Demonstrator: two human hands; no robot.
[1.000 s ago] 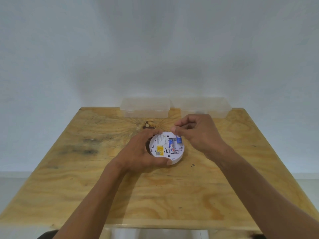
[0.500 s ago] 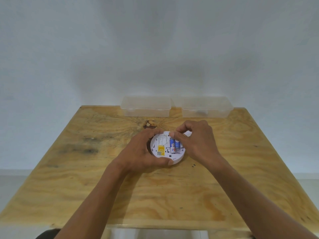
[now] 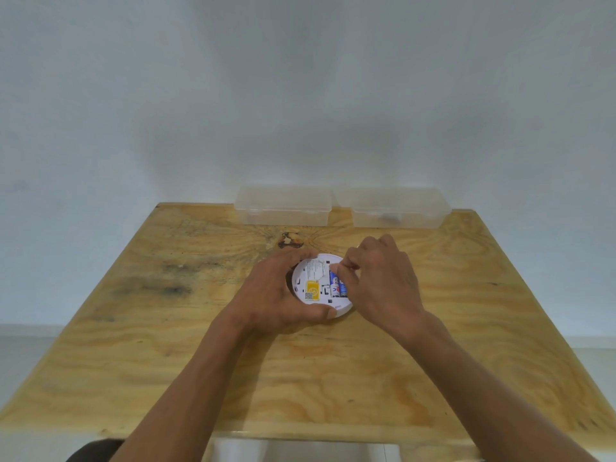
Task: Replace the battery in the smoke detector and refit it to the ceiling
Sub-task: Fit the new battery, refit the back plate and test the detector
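A round white smoke detector [image 3: 313, 278] lies back-side up on the wooden table [image 3: 166, 328], with a yellow label and a QR code showing. Two blue batteries [image 3: 335, 286] sit side by side in its open compartment. My left hand [image 3: 273, 291] is wrapped around the detector's left and near rim, holding it steady. My right hand [image 3: 380, 281] covers the detector's right side, its thumb and fingertips pressing on the right-hand battery. Part of that battery is hidden under my fingers.
Two clear lidded plastic boxes stand side by side at the table's far edge against the wall, one at the left [image 3: 283, 205] and one at the right [image 3: 396, 208] with something dark inside. A dark knot [image 3: 289, 240] marks the wood behind the detector.
My right hand has moved down and left over the detector, pushing the right battery lower into the compartment. My left hand keeps its hold.
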